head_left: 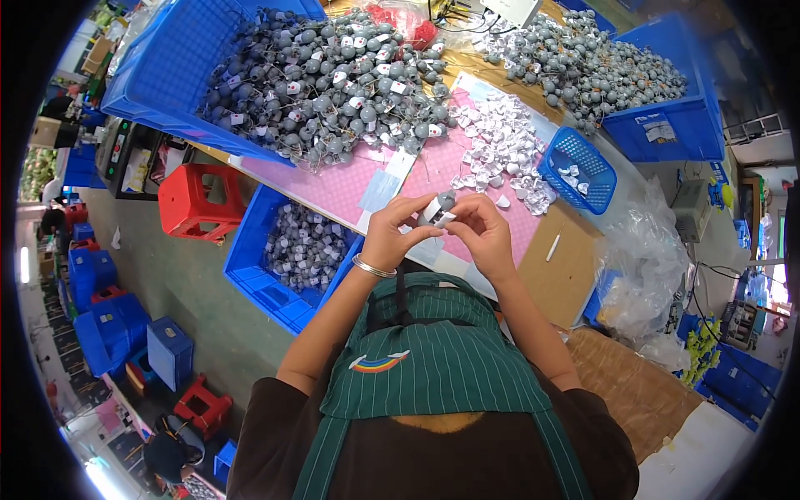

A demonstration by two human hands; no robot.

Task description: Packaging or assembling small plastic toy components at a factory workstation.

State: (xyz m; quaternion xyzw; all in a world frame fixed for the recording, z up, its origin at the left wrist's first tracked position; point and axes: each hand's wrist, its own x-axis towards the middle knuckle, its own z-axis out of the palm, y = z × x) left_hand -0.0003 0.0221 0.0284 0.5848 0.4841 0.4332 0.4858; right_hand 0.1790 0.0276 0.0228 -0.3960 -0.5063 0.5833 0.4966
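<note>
Head view: left hand (390, 235) and right hand (483, 233) meet above the pink dotted table mat (350, 179), fingers of both pinching one small grey round part with a white label (440, 208), held between them near a heap of white paper labels (500, 146).

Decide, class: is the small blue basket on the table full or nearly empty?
Nearly empty. The small blue basket holds only a few white pieces, and most of its mesh floor shows bare.

Parts heap (333, 75) behind small basket (577, 171)
</note>
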